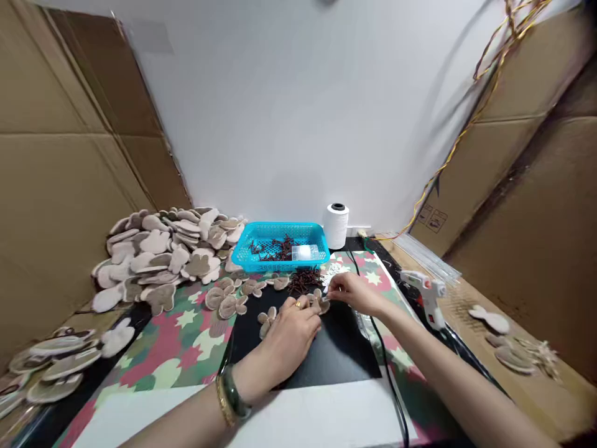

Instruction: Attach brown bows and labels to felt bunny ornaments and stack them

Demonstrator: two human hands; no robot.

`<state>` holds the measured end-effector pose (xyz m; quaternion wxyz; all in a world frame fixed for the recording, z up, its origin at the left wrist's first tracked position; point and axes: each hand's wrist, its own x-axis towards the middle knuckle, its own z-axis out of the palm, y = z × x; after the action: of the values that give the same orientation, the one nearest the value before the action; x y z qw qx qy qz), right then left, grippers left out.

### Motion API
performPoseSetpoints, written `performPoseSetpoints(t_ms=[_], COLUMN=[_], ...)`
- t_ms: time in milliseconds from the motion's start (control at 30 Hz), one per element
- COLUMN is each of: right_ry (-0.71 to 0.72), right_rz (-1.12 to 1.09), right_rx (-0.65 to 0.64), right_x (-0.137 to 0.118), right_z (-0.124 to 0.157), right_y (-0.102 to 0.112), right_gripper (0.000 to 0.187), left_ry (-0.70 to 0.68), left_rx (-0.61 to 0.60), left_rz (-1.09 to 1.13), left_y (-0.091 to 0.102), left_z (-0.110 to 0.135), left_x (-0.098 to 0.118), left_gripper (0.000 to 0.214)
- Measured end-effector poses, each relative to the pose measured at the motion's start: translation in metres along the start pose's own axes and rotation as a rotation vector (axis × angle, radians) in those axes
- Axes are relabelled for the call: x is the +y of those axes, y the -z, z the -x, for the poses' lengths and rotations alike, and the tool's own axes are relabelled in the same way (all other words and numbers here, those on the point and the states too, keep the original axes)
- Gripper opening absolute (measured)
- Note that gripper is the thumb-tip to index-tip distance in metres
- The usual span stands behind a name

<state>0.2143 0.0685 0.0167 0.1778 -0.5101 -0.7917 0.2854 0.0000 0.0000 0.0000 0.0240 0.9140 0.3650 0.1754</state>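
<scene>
My left hand rests on a black mat, fingers curled and pressing down a small beige felt piece. Just to the right, my right hand pinches something small and pale at that same piece; what it pinches is too small to name. A beige felt cutout lies beside my left hand. A heap of dark red-brown bits sits just beyond the hands. A green bangle is on my left wrist.
A blue basket with red-brown bits and a clear box stands behind. A white thread spool is beside it. Felt cutouts are piled at left. A glue gun stands at right. Cardboard walls both sides.
</scene>
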Motion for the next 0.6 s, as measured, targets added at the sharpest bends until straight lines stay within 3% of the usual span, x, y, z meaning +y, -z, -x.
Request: performPoseSetpoints(t_ms=[267, 600], right_ry=[-0.001, -0.007], right_rz=[0.036, 0.109], right_rx=[-0.032, 0.038], right_x=[0.004, 0.006], right_z=[-0.011, -0.016], right_y=[-0.009, -0.015], right_gripper=[0.009, 0.01], left_ry=[0.015, 0.012], left_rx=[0.032, 0.058], left_rz=[-0.006, -0.002], left_y=[-0.007, -0.011], left_z=[0.001, 0.004], left_x=[0.002, 0.0], left_gripper=[0.021, 0.02])
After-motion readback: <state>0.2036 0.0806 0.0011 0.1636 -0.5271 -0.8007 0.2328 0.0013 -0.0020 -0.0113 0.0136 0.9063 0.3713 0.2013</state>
